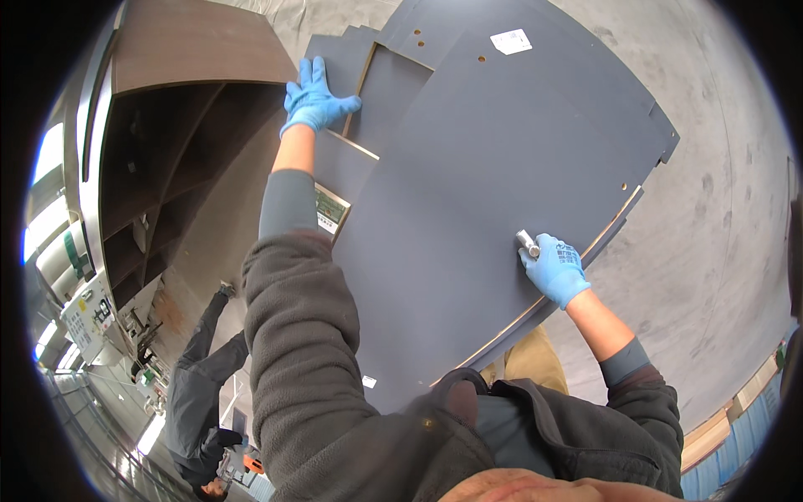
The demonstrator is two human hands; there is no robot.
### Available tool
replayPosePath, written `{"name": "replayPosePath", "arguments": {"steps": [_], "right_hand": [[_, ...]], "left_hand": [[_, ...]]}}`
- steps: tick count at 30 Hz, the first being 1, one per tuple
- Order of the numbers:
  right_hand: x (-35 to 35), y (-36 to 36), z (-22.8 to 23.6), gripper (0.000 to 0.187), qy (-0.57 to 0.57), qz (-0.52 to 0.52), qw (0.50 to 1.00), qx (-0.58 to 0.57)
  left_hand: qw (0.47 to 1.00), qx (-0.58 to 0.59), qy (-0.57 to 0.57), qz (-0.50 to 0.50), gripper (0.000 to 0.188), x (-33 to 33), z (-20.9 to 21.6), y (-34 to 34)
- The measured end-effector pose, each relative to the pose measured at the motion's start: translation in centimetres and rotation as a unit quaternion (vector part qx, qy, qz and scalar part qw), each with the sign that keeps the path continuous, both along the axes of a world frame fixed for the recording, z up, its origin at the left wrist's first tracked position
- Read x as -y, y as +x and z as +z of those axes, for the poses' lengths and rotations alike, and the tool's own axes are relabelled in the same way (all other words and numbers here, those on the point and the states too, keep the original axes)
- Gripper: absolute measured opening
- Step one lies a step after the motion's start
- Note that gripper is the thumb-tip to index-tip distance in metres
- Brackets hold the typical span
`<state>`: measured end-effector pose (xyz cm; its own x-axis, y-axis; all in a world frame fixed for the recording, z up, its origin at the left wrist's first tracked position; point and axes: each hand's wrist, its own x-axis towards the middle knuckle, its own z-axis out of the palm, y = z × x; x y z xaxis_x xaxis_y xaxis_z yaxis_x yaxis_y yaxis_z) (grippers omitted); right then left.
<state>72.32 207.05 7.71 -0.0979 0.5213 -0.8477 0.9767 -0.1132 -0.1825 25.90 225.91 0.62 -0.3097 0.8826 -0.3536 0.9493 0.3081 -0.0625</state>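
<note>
Dark grey panels (468, 159) lie stacked in front of me, with several small holes near the far end. My left hand (313, 99), in a blue glove, rests with fingers spread on the stepped panels at the far left. My right hand (555, 269), also gloved in blue, is closed round a small silver metal tool with a cylindrical head (529, 243). It is over the big panel near its right edge; whether the tool touches the surface I cannot tell, and any handle is hidden in my fist.
A brown shelf cabinet (196, 46) stands at the left. Farther left, a person in dark clothes (201, 385) is beside an orange and grey tool (251, 462). White labels (511, 41) stick to the panel. Wooden boards (707, 439) lie at the lower right, next to blue material.
</note>
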Motion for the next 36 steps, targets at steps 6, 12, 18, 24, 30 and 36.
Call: {"name": "replayPosePath", "arguments": {"steps": [6, 12, 18, 24, 30, 36], "right_hand": [[0.1, 0.0, 0.0, 0.04, 0.021, -0.003, 1.0, -0.005], [0.2, 0.0, -0.1, 0.04, 0.015, -0.003, 1.0, -0.001], [0.1, -0.3, 0.1, 0.041, 0.012, 0.003, 1.0, 0.004], [0.4, -0.2, -0.1, 0.042, 0.018, 0.008, 1.0, 0.01], [0.0, -0.6, 0.9, 0.042, 0.018, 0.015, 1.0, 0.003], [-5.0, -4.1, 7.5, 0.038, -0.139, -0.143, 0.973, -0.119]], "left_hand": [[0.996, 0.005, -0.008, -0.092, 0.133, 2.1, 0.3, 2.2], [0.994, 0.033, 0.011, -0.103, 0.114, 3.2, 0.0, 2.5], [0.994, 0.0, 0.059, -0.088, 0.1, 5.3, -1.6, 5.7], [0.989, -0.002, 0.094, -0.115, 0.09, 6.7, -2.0, 6.6], [0.931, 0.171, 0.321, 0.025, 0.08, 8.4, -2.9, 5.1], [0.961, 0.012, 0.275, 0.038, 0.09, 15.8, -1.9, 5.3]]}}
